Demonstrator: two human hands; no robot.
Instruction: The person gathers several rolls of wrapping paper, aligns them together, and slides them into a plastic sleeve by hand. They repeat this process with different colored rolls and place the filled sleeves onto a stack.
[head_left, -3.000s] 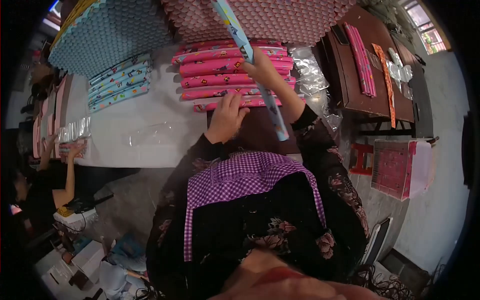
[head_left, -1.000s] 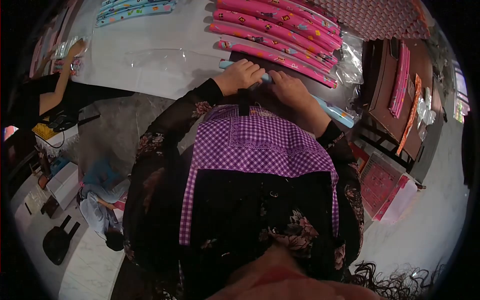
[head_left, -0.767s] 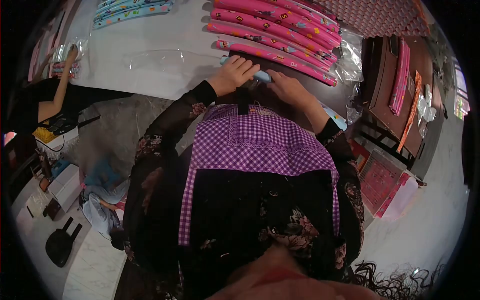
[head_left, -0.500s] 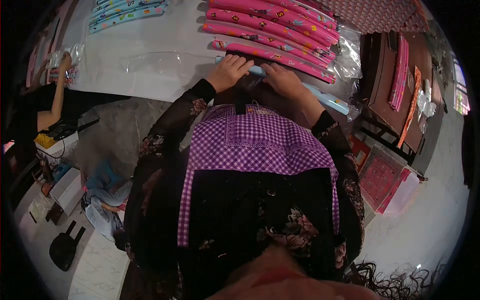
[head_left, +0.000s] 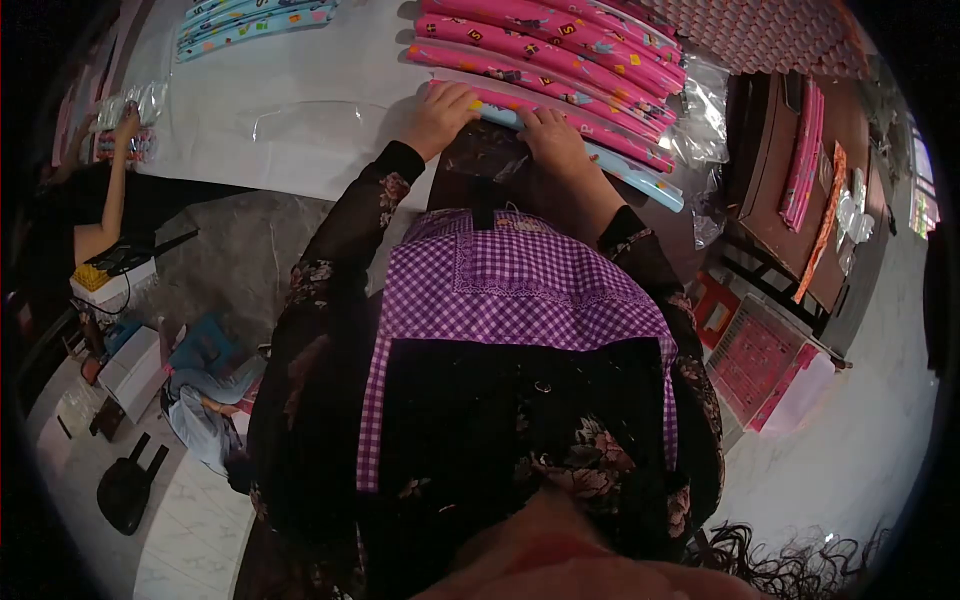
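A slim light blue printed roll (head_left: 640, 180), which looks like patterned sheet rolled up, lies at a slant along the table's near side. My left hand (head_left: 440, 118) is closed over its left end, fingers curled across the top. Farther right, my right hand (head_left: 555, 142) is closed over the middle of the same roll. Just beyond my hands, several pink printed rolls (head_left: 545, 68) lie side by side, the nearest almost touching the blue one. Clear plastic film (head_left: 480, 150) shows on the dark surface under my wrists.
Several light blue printed rolls (head_left: 260, 28) lie at the far left of the white tabletop (head_left: 300, 150). Clear plastic bags (head_left: 700, 110) are at the right. Beyond them, a brown table (head_left: 775, 190) carries pink rolls and an orange strip. Another person's arm (head_left: 118, 185) works at far left.
Both my hands have pushed forward with the blue roll, bringing it closer to the pink rolls. More dark surface and film now shows on my side of it.
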